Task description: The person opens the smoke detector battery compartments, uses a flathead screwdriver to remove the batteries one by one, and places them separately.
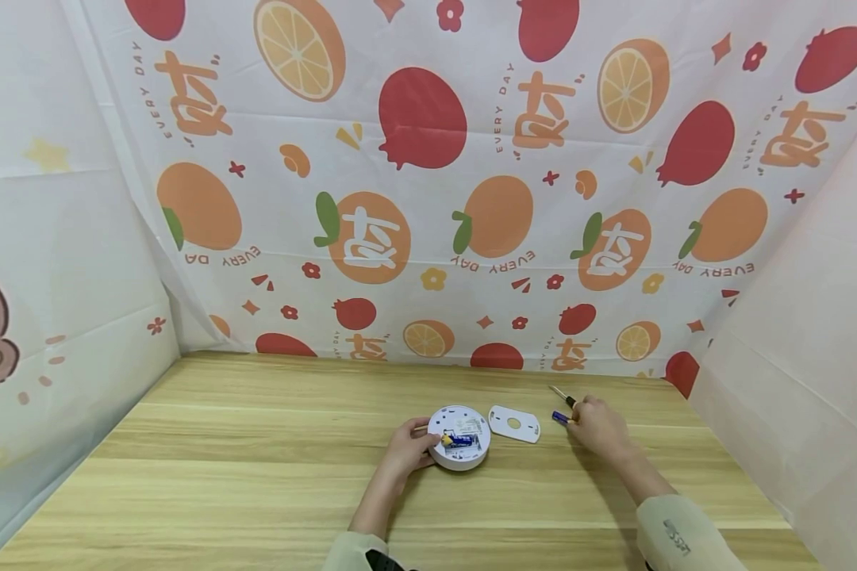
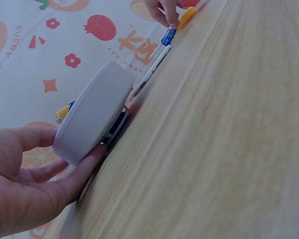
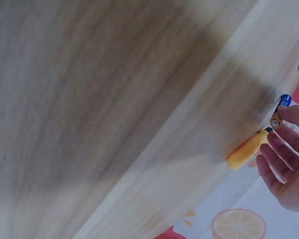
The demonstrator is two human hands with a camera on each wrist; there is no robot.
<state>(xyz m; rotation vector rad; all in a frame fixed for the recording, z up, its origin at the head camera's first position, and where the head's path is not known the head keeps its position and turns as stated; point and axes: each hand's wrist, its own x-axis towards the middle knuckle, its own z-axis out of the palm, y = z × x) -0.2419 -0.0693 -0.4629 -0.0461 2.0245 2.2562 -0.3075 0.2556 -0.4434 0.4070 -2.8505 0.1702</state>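
Observation:
My left hand (image 1: 405, 448) grips the left edge of a round white smoke detector (image 1: 459, 463), thumb at its rim and fingers below. The detector's back faces up, and its vented side is close over the table in the left wrist view. A blue and yellow battery (image 1: 461, 441) lies at its battery compartment. To the right, my right hand (image 1: 601, 428) pinches a second blue and yellow battery (image 3: 284, 102) between thumb and finger. Beside those fingers is a screwdriver with a yellow handle (image 3: 246, 149), its shaft pointing to the back left in the head view.
A flat white mounting plate (image 1: 527, 432) with a central hole lies just right of the detector. The wooden table (image 1: 257, 476) ends at a fruit-print cloth (image 1: 428, 182) behind it. Pale cloth hangs at both sides.

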